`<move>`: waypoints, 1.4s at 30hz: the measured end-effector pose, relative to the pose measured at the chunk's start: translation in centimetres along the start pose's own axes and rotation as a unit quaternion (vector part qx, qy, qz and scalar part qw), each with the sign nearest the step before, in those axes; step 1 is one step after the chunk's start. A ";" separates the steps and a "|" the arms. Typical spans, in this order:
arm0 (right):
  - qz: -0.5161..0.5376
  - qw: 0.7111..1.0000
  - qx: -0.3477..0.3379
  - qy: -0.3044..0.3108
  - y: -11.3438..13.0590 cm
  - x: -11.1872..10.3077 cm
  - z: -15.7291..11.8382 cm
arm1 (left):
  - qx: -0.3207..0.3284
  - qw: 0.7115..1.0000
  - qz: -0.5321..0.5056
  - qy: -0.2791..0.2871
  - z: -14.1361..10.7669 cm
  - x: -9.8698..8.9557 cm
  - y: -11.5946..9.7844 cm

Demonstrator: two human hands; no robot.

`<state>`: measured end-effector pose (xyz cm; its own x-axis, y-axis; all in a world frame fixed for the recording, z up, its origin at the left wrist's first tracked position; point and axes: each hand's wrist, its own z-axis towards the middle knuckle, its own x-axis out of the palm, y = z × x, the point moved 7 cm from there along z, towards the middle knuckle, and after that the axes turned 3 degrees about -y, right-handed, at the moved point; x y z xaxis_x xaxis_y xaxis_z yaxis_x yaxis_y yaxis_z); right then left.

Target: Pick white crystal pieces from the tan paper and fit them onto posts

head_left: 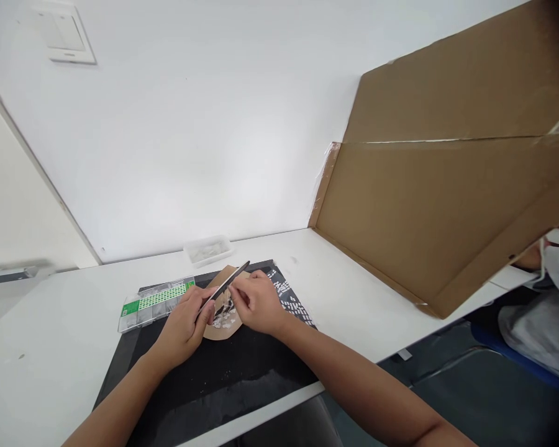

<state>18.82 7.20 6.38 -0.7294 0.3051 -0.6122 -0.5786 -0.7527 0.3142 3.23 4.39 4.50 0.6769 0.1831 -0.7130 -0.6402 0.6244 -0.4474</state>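
Note:
My left hand point(184, 326) grips a thin, flat dark piece with a pale edge point(224, 285), holding it tilted and nearly edge-on. My right hand point(261, 307) has its thumb and fingers pinched together close against that piece; whatever sits between the fingertips is too small to make out. Beneath both hands lies a sheet of brown paper point(218, 334) with small white bits point(226, 320) on it. The paper rests on a black mat point(205, 385). Rows of little white pieces point(298, 308) are spread on the mat beside my right hand.
A clear compartment case with a green-dotted label point(156, 304) lies at the mat's back left. Behind it, a white plastic tray point(209, 249) stands near the wall. A large cardboard panel point(438, 211) leans up on the right. Part of another person point(540, 335) shows beyond it.

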 end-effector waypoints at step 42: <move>0.059 0.997 0.024 0.041 0.0 0.6 -0.3 | 0.017 0.999 0.026 0.008 -0.1 0.0 -0.3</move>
<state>18.45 7.22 5.81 -0.7623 0.1647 -0.6259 -0.5080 -0.7515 0.4210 3.40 4.20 4.55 0.6362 0.2045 -0.7439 -0.6623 0.6393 -0.3907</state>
